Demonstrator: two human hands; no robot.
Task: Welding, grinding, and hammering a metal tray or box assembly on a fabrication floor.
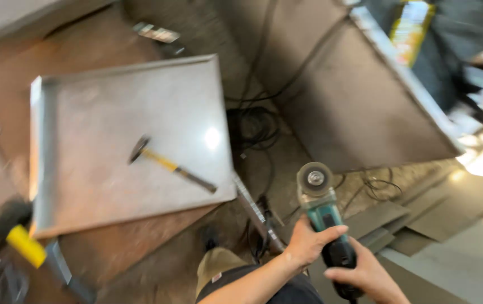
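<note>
Both my hands hold a teal and black angle grinder, its round disc pointing away from me. My left hand wraps the body just behind the head. My right hand grips the black rear handle. To the left a shallow sheet-metal tray lies on a rusty brown worktable. A hammer with a yellow and black handle rests on the tray's floor, well apart from my hands.
Black cables coil on the floor between the worktable and a large tilted metal sheet. A steel ruler hangs off the table edge. A yellow-handled tool lies at lower left. Flat grey plates are stacked at right.
</note>
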